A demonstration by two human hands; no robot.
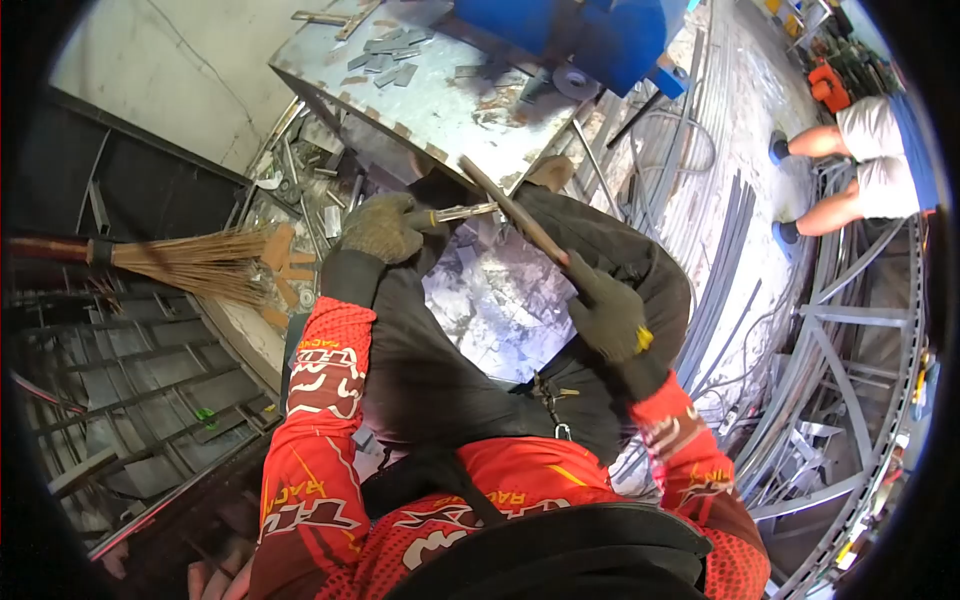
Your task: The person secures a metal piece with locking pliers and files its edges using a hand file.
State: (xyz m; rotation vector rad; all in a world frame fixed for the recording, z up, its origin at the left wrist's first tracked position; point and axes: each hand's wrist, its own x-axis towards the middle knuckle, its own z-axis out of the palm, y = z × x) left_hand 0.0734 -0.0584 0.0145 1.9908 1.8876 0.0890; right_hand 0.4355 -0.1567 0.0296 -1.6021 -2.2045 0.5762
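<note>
My left hand (382, 228), in a grey-brown work glove, is closed around the handle of a slim silver tool (465, 212); its exact kind I cannot make out. My right hand (608, 312), gloved too, grips the lower end of a long, narrow brown bar (515, 212) that slants up to the left. The tool's tip meets or overlaps the bar between my knees; whether they touch is unclear. Just beyond is the front edge of a worn metal-topped table (450, 110).
Small flat metal pieces (390, 52) lie on the table, beside a blue machine (570, 35). At left, a straw broom (190, 268) lies near metal scraps. Long steel bars (722, 265) cover the floor at right, where another person's legs (850, 175) show near a metal frame (845, 385).
</note>
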